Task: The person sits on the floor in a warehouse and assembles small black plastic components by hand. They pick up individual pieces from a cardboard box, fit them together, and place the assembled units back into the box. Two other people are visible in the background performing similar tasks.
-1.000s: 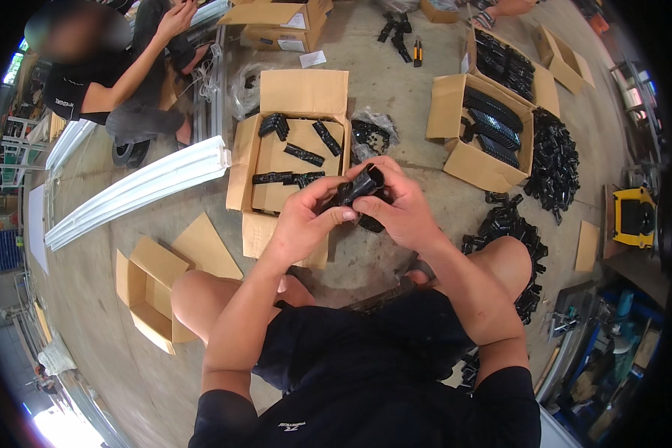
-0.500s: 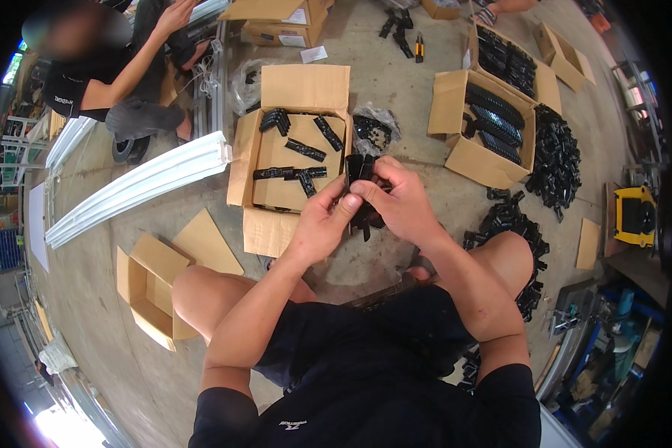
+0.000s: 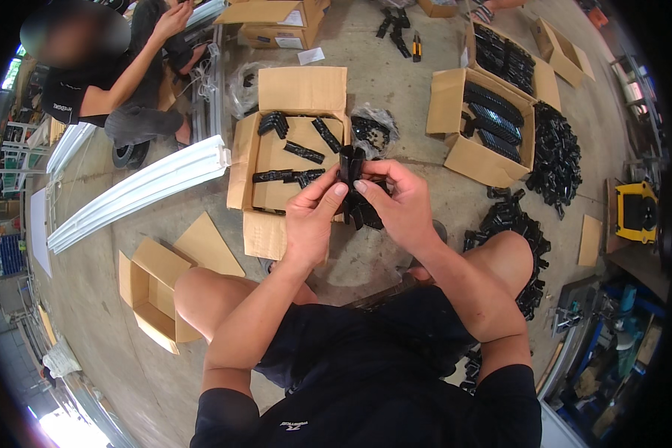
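Observation:
Between my two hands, upright black plastic pieces (image 3: 352, 179) stand side by side, pinched by thumbs and fingers. My left hand (image 3: 311, 213) grips them from the left, its thumb on the near face. From the right, my right hand (image 3: 401, 201) holds them, thumb tip close to the left one. Just beyond to the left is an open cardboard box (image 3: 303, 89) with several black plastic pieces (image 3: 304, 152) lying apart in it. Beside that box sits a clear plastic bag (image 3: 373, 128) with small black parts. How the held pieces join cannot be made out.
Packed boxes of black parts (image 3: 493, 175) stand at the far right, beside loose heaps (image 3: 554, 158). An open carton (image 3: 155, 287) lies by my left knee. White metal profiles (image 3: 142, 190) stretch across the left floor. Another person (image 3: 119, 89) sits at the far left. A yellow-handled cutter (image 3: 417, 48) lies far ahead.
My hands have turned the black pieces more upright and shifted slightly left. The fingers have spread to either side, showing more of the pieces between them.

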Demonstrator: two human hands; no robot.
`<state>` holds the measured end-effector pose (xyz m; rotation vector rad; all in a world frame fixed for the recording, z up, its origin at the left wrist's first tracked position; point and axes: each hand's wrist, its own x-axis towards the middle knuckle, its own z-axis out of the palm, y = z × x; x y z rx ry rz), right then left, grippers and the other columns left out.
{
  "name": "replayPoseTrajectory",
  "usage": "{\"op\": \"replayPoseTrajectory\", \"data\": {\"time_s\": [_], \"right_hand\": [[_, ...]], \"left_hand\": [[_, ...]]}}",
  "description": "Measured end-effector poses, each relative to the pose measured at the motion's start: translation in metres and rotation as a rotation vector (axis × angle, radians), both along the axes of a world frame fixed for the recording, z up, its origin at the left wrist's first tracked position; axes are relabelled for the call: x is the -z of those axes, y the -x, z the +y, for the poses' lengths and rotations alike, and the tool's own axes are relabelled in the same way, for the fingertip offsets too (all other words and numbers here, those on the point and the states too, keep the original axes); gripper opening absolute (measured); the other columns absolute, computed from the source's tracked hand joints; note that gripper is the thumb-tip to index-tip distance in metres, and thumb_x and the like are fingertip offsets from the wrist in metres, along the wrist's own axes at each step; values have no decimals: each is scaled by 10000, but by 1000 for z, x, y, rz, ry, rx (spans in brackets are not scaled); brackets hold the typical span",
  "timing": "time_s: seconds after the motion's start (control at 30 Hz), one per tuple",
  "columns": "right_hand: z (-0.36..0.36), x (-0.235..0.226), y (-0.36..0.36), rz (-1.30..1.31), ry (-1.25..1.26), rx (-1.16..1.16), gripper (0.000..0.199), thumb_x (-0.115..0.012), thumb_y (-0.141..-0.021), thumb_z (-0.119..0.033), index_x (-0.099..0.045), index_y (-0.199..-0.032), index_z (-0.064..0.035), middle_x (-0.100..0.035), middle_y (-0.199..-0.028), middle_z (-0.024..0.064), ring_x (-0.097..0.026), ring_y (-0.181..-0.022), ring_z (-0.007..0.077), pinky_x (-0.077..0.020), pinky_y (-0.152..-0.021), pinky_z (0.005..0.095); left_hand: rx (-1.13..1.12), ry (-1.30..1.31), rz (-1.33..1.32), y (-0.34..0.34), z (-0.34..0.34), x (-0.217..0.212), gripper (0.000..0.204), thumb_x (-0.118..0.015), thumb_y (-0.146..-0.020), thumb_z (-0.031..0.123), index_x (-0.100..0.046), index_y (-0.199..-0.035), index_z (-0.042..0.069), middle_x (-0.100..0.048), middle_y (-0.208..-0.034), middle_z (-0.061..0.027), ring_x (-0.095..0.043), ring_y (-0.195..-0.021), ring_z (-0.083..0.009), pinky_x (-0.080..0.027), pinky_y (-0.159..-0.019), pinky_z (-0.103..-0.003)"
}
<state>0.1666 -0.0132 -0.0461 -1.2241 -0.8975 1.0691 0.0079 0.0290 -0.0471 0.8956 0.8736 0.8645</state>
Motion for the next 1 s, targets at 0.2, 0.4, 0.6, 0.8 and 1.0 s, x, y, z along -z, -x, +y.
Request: {"op": "replayPoseTrajectory", "data": {"time_s": [0.2, 0.4, 0.6, 0.8, 1.0], "right_hand": [[1, 5, 4, 208, 46, 43, 161, -696, -953, -28, -678, -1102, 29, -705, -974, 25, -627, -870, 56, -520, -754, 222], [0, 14, 7, 246, 167, 25, 106, -680, -984, -79, -669, -1021, 19, -654, -913, -3, -565, -769, 37, -456, -630, 215], [1, 17, 6, -49, 44, 29, 107, -676, -998, -114, -653, -981, -11, -615, -926, 3, -536, -734, 37, -435, -609, 209], [-5, 1, 2, 134, 145, -47, 105, -654, -1007, -122, -638, -1018, -18, -605, -867, 7, -519, -750, 36, -420, -628, 200], [8, 12, -1, -132, 99, -47, 130, -649, -1006, -142, -645, -1045, -18, -615, -875, 2, -544, -782, 58, -451, -653, 238]], "left_hand": [[-47, -212, 84, -3, -2, 1, 404, -678, -985, 28, -609, -1378, -39, -703, -1216, -65, -624, -1040, -76, -508, -923, -222], [-109, -290, 105, -5, -6, 5, 369, -671, -994, 39, -625, -1345, -64, -701, -1212, -74, -619, -1039, -76, -504, -925, -216], [-110, -226, 73, -1, -8, 3, 360, -662, -999, 37, -627, -1344, -60, -707, -1210, -76, -620, -1043, -79, -504, -935, -224], [-117, -225, 47, -8, -9, 2, 358, -656, -1006, 48, -627, -1348, -53, -708, -1206, -73, -621, -1052, -80, -501, -943, -223], [-124, -183, 43, -4, 1, -1, 343, -629, -1023, 74, -633, -1343, -52, -709, -1208, -66, -628, -1047, -81, -511, -929, -228]]}}
